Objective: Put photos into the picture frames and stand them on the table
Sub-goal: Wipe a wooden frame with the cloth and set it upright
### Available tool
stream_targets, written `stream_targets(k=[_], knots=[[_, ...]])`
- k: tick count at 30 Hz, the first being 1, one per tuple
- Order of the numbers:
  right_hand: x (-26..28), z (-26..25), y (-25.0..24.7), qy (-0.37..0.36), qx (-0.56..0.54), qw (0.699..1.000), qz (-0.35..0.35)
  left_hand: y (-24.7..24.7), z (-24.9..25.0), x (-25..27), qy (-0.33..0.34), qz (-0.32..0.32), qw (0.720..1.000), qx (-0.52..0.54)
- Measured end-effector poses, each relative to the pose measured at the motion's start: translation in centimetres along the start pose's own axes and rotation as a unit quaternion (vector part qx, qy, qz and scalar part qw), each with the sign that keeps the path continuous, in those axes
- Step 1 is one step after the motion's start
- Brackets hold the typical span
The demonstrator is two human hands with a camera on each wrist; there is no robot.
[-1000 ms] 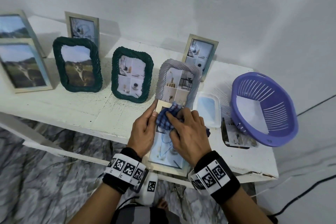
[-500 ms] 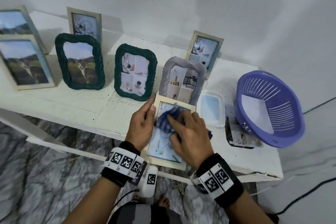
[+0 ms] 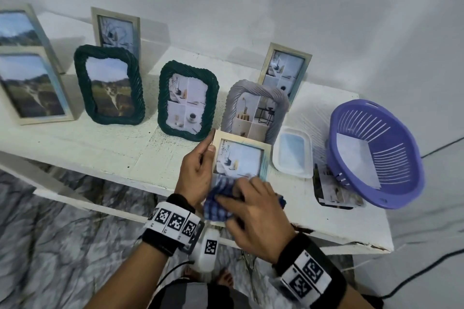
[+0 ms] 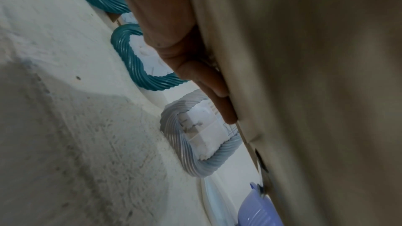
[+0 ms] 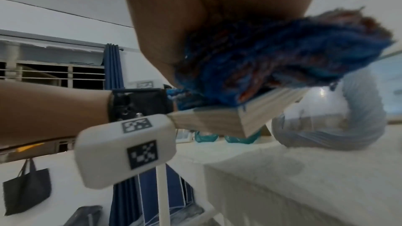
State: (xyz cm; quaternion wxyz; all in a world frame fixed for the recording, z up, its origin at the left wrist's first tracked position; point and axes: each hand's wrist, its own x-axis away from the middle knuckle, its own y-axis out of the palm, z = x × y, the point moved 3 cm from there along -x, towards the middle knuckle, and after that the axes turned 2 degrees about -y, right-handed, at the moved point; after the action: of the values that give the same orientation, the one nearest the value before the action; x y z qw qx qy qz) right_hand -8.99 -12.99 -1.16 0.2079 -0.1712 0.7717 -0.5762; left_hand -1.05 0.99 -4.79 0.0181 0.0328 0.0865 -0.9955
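Blue cloth (image 3: 218, 206) bunched under right grip (image 3: 253, 213), pressing wooden frame (image 3: 266, 158).

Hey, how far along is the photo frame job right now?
Seven frames, among them the grey frame, already stand on the table with photos in. In hand: the left hand holds a pale frame with a photo in it, while the right hand wipes it with a blue cloth. Left: stand it up; loose photos lie by the basket.

I'm seeing my right hand (image 5: 195, 23) pressing a blue cloth (image 5: 282, 57) onto the pale wooden frame (image 5: 228, 119), which is overhanging the white table (image 5: 304, 178); a grey rope-pattern frame (image 5: 359, 126) is standing just beyond.
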Motion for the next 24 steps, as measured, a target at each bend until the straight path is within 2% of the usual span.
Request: stream_targets(k=[2, 6, 7, 8, 11, 13, 15, 17, 19, 24], knots=[[0.3, 0.8, -0.5, -0.017, 0.024, 1.0, -0.008, 0.1, -0.2, 0.0, -0.009, -0.004, 1.0, 0.006], [-1.7, 4.6, -2.4, 0.108, 0.084, 0.99, 0.045, 0.4, -0.4, -0.3, -0.01, -0.008, 1.0, -0.002], [-2.0, 4.7, -2.4, 0.114, 0.079, 0.989, 0.047, 0.4, -0.4, -0.4, -0.009, -0.009, 1.0, -0.001], [-1.9, 4.1, -2.2, 0.094, 0.067, 0.992, 0.042, 0.4, -0.5, -0.6, -0.011, -0.008, 1.0, 0.0], [-0.4, 1.7, -1.1, -0.024, 0.029, 0.999, -0.021, 0.3, -0.7, -1.0, -0.015, -0.005, 1.0, 0.003], [0.0, 2.4, -1.5, -0.037, 0.038, 0.998, -0.045, 0.4, -0.9, -0.9, -0.025, -0.007, 1.0, 0.002], [-0.4, 4.5, -2.1, 0.011, 0.078, 0.997, -0.024, 0.4, -1.0, -0.9, -0.035, -0.002, 0.999, 0.006], [-1.2, 6.1, -2.8, 0.094, 0.11, 0.989, 0.004, 0.5, -0.9, -1.2, -0.037, -0.001, 0.999, 0.013], [-1.5, 5.8, -2.6, 0.12, 0.104, 0.987, 0.013, 0.6, -0.6, -1.4, -0.035, -0.004, 0.999, 0.013], [0.7, 2.4, -0.8, -0.006, -0.002, 0.999, -0.045, 0.2, -1.3, -1.4, -0.052, 0.024, 0.998, 0.01]])
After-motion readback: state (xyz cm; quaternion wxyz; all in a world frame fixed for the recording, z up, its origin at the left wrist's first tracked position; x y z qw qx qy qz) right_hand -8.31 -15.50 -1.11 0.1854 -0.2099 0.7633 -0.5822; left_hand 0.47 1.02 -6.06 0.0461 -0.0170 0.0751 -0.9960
